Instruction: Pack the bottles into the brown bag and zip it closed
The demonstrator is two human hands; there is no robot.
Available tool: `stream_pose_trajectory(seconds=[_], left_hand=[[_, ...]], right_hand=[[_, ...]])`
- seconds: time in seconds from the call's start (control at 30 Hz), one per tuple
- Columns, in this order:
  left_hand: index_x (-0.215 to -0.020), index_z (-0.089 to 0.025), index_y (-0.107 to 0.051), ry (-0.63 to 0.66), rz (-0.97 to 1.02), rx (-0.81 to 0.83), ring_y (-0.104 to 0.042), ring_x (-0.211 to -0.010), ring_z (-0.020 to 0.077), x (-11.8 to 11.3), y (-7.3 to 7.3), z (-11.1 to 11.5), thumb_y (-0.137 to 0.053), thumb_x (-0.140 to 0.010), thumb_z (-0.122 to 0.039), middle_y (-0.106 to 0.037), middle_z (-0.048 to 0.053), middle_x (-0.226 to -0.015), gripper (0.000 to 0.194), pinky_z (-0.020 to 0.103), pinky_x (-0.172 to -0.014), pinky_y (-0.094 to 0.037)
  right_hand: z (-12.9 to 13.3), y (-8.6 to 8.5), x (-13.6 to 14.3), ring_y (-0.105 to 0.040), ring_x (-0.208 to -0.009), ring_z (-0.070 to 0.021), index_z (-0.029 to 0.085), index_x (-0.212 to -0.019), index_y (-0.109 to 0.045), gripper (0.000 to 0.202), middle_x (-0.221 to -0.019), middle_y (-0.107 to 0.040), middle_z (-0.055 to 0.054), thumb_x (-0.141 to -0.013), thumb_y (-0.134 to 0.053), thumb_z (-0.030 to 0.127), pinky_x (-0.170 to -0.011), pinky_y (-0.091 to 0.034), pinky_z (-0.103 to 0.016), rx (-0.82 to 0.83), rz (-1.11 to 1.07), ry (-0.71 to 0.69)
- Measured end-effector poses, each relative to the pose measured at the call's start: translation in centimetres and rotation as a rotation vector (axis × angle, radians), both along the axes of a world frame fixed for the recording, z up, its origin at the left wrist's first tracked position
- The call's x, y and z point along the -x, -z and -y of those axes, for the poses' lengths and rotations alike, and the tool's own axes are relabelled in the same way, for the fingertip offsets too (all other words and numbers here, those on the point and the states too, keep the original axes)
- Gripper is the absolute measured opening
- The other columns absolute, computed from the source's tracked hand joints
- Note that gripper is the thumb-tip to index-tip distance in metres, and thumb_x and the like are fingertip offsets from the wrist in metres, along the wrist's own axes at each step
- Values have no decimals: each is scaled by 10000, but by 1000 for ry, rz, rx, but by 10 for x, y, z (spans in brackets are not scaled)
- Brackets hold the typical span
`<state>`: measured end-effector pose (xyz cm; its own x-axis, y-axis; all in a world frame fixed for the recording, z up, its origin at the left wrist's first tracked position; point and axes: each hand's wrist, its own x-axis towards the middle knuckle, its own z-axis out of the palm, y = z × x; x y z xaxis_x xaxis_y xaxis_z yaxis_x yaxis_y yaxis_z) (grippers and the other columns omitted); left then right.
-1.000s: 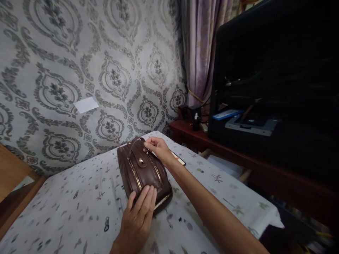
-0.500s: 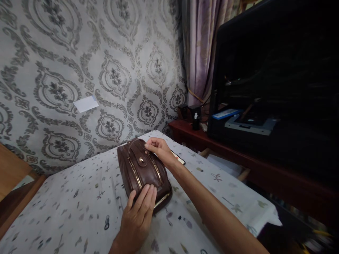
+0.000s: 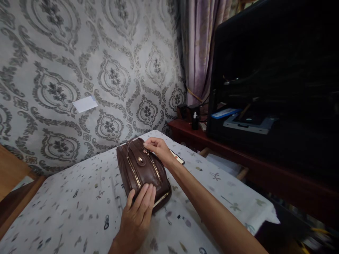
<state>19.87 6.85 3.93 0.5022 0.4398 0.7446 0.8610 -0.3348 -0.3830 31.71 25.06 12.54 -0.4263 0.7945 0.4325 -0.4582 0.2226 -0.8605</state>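
Note:
A dark brown leather-look bag [image 3: 148, 173] lies on the patterned white sheet, with gold zippers and a round gold clasp on its upper face. Its carrying handle [image 3: 128, 148] arches over the far end. My left hand [image 3: 137, 211] rests flat on the near end, fingers stretched out. Near the far end of the right-hand zipper [image 3: 155, 167], my right hand [image 3: 158, 148] is closed in a pinch at the bag's upper part. Whether the fingertips hold the zipper pull or the handle is hard to see. Partly behind my right wrist lies a phone [image 3: 178, 157].
A red-brown desk [image 3: 189, 134] runs along the right, with a large black screen [image 3: 265, 70] and a small dark bottle [image 3: 195, 121]. An opened drawer [image 3: 225, 164] sits beside the bed. Patterned wallpaper [image 3: 113, 77] rises behind; a wooden board [image 3: 16, 173] stands at left.
The arch of the bag's handle sits slightly lower. My right fingertips stay near the zipper's far end, and my left hand keeps its place on the bag.

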Motion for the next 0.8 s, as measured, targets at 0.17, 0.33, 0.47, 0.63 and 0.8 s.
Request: stream_pose_trajectory(seconds=[0.17,0.33,0.47,0.63,0.8], left_hand=[[-1303,-94,-633,-2,1,-2,-332,-1490,153,0,1,-1,-375,-944,-36,-711,97,-1271,446,406,-1273,-139],[-1300,-102,-639,-17,-17,-15,-319,-1498,164,0,-1,0,-377,-942,-51,-693,105,-1303,447,408,-1272,-140],[-1279,-95,-650,-12,-18,-8,-301,-1506,160,0,-1,0,-372,-946,-57,-701,114,-1287,436,410,-1272,-138],[-1143,-122,-707,47,25,-25,-361,-1479,174,1,2,-2,-427,-939,-59,-743,116,-1191,352,425,-1265,-179],[-1158,-140,-691,139,67,35,-559,-1326,184,5,-7,5,-422,-931,-76,-756,100,-1153,357,426,-1239,-256]], right_hand=[[-6,5,1,-554,-666,-147,180,-705,-663,322,-680,-632,11,-694,-786,477,-686,-440,-280,-14,28,73],[12,18,-12,-642,-932,-221,194,-978,-691,319,-979,-710,-64,-825,-682,474,-883,-497,-356,-64,136,275],[61,40,-18,-577,-1194,-255,226,-1246,-601,350,-1250,-634,-112,-991,-481,433,-1066,-451,-444,-304,284,531],[105,65,-15,-296,-1489,-309,242,-1491,-396,520,-1593,-321,-138,-1010,-470,427,-1204,-321,-532,-474,486,674],[106,74,-17,-231,-1520,-336,308,-1569,-273,602,-1656,-184,-101,-1010,-481,393,-1205,-318,-566,-579,550,695]])
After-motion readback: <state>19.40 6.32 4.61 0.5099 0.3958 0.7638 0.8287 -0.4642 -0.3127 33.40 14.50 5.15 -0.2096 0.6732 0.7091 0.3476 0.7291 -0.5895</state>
